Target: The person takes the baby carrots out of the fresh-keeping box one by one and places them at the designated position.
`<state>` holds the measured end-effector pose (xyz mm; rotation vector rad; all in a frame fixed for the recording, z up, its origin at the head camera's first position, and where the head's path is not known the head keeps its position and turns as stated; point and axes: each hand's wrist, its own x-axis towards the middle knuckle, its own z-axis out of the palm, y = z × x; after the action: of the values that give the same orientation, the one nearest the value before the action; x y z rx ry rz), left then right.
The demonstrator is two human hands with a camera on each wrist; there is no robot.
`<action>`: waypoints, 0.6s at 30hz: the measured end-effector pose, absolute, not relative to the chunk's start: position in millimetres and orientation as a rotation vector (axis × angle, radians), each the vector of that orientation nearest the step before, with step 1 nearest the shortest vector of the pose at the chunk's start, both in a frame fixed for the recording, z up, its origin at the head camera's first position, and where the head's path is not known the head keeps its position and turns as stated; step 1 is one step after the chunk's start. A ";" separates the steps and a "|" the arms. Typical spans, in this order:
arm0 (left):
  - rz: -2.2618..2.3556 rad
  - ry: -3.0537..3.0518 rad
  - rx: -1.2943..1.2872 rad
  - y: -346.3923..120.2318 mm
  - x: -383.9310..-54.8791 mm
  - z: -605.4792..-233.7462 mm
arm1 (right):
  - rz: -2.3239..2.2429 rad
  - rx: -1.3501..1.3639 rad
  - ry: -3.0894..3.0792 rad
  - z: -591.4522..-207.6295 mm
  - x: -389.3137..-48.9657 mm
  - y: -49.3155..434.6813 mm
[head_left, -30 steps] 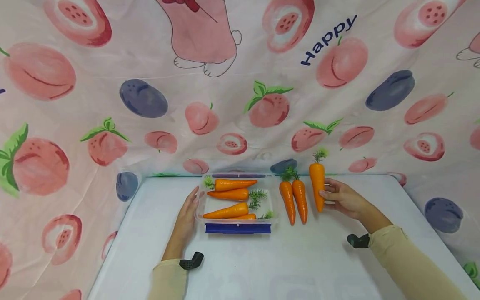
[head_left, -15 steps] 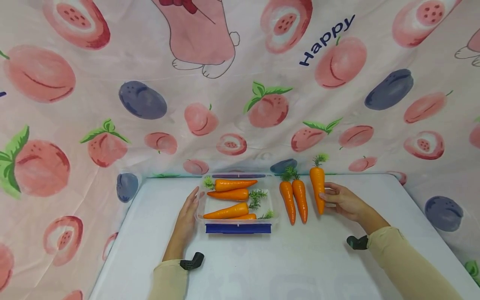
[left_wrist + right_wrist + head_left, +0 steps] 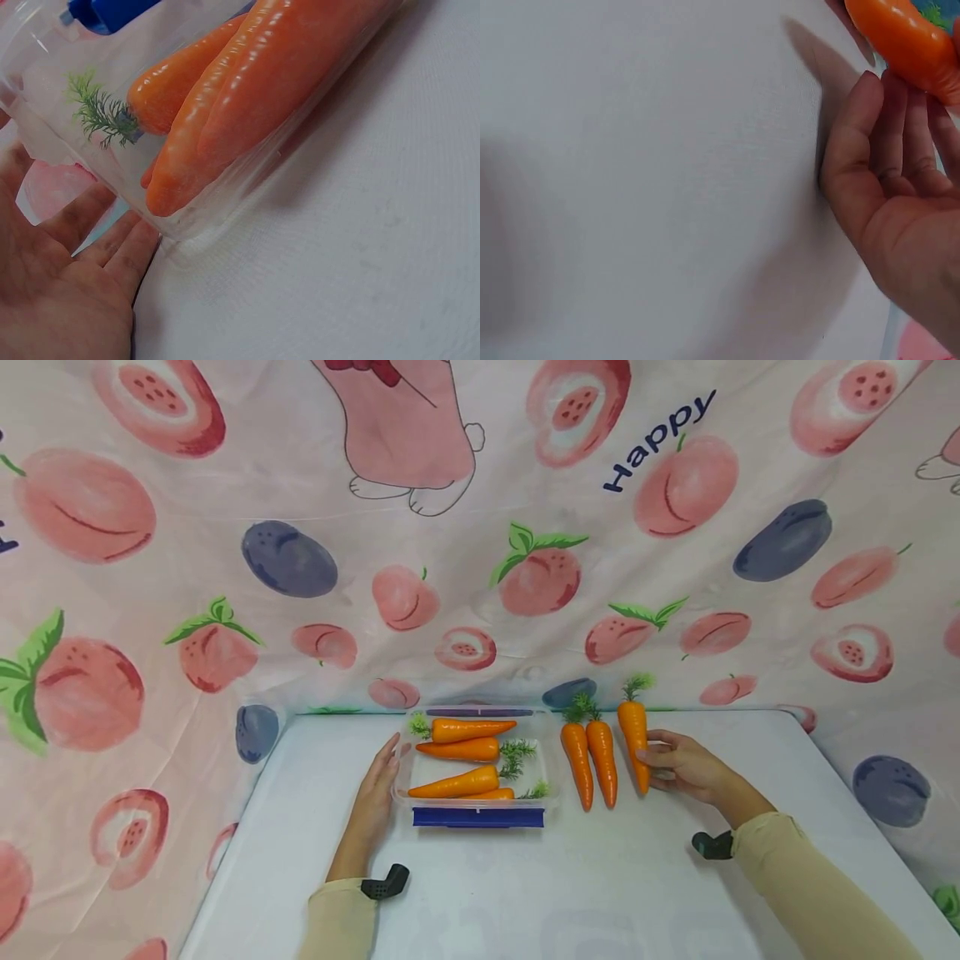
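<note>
Carrots (image 3: 453, 782) sit four in the clear box (image 3: 477, 817), leaving three out: a loose pair (image 3: 602, 753) on the table (image 3: 570, 877) and one carrot (image 3: 633, 727) the right hand (image 3: 686, 767) pinches. The left hand (image 3: 374, 795), fingers extended, touches the box.

Seven carrots (image 3: 602, 760), four in one box (image 3: 477, 817), three outside it; one left hand (image 3: 375, 789), one right hand (image 3: 688, 767); two sleeves (image 3: 341, 918); one table (image 3: 577, 877); one cloth (image 3: 322, 468).

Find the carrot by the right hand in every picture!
Head: the carrot is right of centre, at the right hand.
Left wrist: not there; the carrots shown are in the clear box.
Right wrist: the carrot is in the top right corner.
Shared landmark: the white table.
</note>
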<state>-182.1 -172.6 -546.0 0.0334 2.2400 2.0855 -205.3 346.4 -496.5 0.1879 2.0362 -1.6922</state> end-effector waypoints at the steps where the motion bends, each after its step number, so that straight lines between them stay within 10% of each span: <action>1: 2.085 2.240 0.034 -172.6 -182.1 -545.9 | -1.684 0.195 2.041 -496.9 -205.6 345.9; 18: 2.050 2.251 0.020 -172.8 -180.5 -542.8 | -1.565 0.325 2.036 -494.7 -208.0 338.0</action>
<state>-180.5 -172.8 -542.8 0.0202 2.2512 2.0504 -208.0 338.0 -494.7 0.3253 2.0362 -1.5652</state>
